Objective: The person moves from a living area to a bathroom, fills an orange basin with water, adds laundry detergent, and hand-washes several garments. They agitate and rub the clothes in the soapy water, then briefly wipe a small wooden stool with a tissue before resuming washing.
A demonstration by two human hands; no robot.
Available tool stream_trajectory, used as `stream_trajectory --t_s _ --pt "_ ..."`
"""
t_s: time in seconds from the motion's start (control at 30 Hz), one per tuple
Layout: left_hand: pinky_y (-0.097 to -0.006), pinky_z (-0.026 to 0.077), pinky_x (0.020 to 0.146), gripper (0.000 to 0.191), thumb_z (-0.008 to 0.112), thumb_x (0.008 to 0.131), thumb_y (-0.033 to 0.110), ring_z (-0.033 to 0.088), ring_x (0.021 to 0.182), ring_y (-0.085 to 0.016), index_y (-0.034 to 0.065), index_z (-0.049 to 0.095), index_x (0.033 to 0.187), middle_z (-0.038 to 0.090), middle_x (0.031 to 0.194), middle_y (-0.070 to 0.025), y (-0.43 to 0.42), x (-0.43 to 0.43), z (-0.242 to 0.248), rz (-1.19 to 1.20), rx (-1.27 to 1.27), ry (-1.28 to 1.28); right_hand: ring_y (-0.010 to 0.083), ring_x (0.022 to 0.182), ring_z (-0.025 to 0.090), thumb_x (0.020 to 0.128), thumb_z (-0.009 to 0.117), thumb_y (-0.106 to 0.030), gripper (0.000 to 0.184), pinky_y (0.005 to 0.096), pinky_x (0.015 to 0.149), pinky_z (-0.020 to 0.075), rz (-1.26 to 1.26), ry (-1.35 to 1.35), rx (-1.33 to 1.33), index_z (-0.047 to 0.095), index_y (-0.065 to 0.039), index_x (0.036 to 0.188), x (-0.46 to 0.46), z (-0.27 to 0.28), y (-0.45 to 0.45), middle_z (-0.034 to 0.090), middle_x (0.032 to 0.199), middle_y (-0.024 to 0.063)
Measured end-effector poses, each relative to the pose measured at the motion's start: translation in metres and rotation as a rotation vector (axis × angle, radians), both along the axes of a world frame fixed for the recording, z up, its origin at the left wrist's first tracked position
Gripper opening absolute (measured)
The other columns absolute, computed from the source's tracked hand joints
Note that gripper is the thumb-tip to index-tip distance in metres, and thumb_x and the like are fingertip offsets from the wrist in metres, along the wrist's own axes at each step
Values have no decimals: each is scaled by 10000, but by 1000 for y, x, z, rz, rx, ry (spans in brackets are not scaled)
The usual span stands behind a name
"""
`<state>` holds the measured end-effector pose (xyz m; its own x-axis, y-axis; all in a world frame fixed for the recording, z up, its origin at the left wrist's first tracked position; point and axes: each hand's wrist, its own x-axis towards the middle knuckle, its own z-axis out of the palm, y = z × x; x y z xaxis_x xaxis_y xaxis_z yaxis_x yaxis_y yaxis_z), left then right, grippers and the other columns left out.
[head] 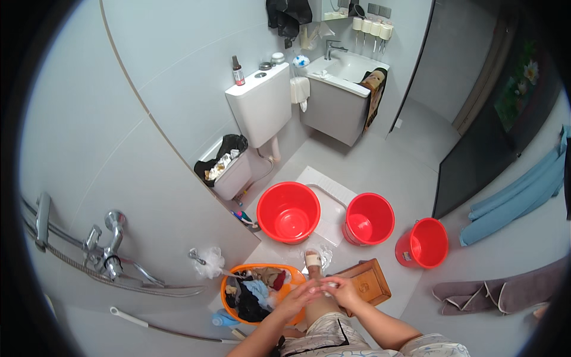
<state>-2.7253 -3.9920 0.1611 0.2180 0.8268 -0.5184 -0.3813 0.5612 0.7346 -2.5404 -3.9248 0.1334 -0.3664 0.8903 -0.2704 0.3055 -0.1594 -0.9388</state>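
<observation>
My left hand (298, 298) reaches over the right rim of an orange plastic basin (299, 277), its fingers stretched towards my right hand (342, 290). The hands meet above my leg. A small whitish patch shows between the fingers; whether it is soap, foam or something else cannot be told. Wet clothes (256, 292) in black, light blue, brown and dark red fill the basin. To the right of my hands lies a brown wooden stool (368, 283), partly hidden by my right hand. A slipper (313, 260) is on my foot, beside foamy water on the floor.
A large red bucket (288, 213) and a smaller red bucket (369, 218) stand around a squat toilet (328, 212). Another red bucket (421, 243) is farther right. A shower mixer (109, 256) and a mesh bath puff (209, 262) are at left. A blue bottle (224, 317) touches the basin's side.
</observation>
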Motion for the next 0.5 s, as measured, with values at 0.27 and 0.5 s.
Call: stream_trajectory --t_s 0.27,0.5 --pt "-329 513 851 397 582 963 280 672 950 -231 3 577 1247 665 1128 -116 71 -101 -37 426 -307 194 105 718 606 871 710 -105 169 250 638 493 -350 102 -249 700 -36 1025 -5 -77 226 670 824 32" --pt "-324 518 727 309 565 924 224 636 855 -201 -17 618 1110 667 984 -109 176 -118 -76 470 -317 366 248 917 643 798 746 -207 413 347 810 509 4 -398 -216 654 -75 1179 -49 -173 455 677 1015 145"
